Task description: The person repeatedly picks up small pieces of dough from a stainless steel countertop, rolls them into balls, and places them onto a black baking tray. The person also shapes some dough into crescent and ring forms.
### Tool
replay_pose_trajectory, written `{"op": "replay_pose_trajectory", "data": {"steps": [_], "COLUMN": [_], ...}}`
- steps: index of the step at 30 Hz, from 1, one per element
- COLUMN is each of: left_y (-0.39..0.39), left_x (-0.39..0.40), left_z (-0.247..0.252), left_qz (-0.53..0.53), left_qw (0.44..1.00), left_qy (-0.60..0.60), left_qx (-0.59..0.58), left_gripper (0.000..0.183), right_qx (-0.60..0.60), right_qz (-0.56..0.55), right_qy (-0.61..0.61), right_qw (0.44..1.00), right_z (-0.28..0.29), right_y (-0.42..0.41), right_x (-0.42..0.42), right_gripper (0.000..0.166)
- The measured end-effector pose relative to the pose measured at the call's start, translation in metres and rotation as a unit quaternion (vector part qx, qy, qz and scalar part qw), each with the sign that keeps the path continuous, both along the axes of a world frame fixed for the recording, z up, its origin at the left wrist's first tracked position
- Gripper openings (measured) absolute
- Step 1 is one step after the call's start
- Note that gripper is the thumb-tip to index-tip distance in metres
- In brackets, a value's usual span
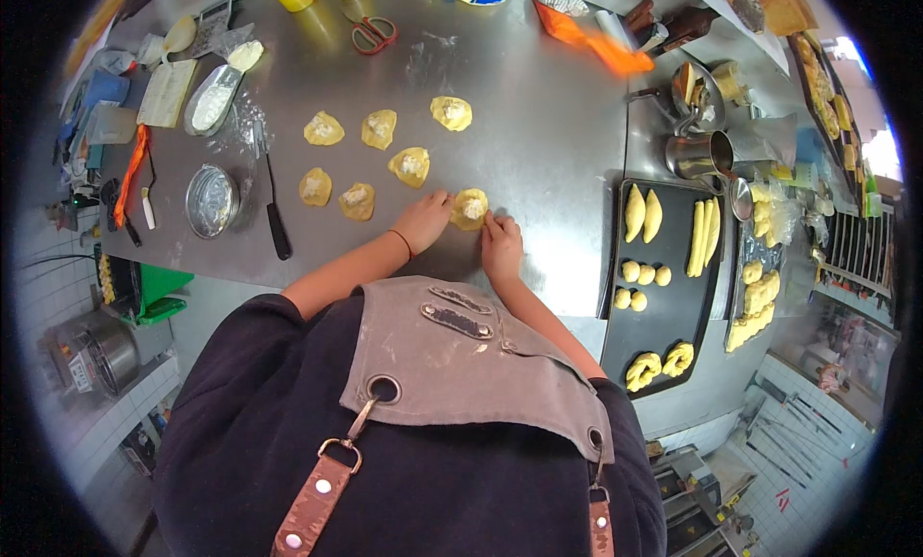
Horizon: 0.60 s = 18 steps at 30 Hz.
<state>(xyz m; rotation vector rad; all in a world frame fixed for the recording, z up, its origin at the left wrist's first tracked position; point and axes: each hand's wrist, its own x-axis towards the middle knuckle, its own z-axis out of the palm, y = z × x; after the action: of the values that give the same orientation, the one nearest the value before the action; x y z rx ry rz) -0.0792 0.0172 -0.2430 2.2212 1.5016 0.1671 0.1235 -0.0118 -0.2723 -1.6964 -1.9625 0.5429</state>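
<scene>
Both hands are at a flattened dough piece (470,209) with white filling at its middle, lying on the steel worktable (533,139). At its left edge are the fingers of my left hand (425,218); my right hand (502,243) has its fingertips at the lower right edge. Whether either hand pinches the dough is too small to tell. Several more filled dough pieces lie beyond and to the left, among them one (409,167) close to my left hand. A spatula with a black handle (277,231) and a round metal bowl (211,201) are farther left.
On the right, a black baking tray (660,333) holds shaped dough, with a metal pitcher (696,157) behind it. Red-handled scissors (373,36) lie at the far side. A scoop with white powder (213,103) is at the left, and an orange cloth or bag (591,41) lies at the back right.
</scene>
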Motion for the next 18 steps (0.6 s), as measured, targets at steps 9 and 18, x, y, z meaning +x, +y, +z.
{"op": "replay_pose_trajectory", "data": {"steps": [9, 18], "left_y": [0.019, 0.025], "left_x": [0.005, 0.000], "left_z": [-0.005, -0.016], "left_qz": [0.041, 0.224], "left_qw": [0.997, 0.941], "left_qy": [0.002, -0.168], "left_qx": [-0.062, -0.191], "left_gripper": [0.019, 0.029], "right_qx": [-0.123, -0.352], "right_qz": [-0.091, -0.227], "right_qy": [0.133, 0.477], "right_qw": [0.979, 0.773], "right_z": [-0.001, -0.011], "right_y": [0.012, 0.027], "right_x": [0.000, 0.004], "right_gripper": [0.016, 0.027]}}
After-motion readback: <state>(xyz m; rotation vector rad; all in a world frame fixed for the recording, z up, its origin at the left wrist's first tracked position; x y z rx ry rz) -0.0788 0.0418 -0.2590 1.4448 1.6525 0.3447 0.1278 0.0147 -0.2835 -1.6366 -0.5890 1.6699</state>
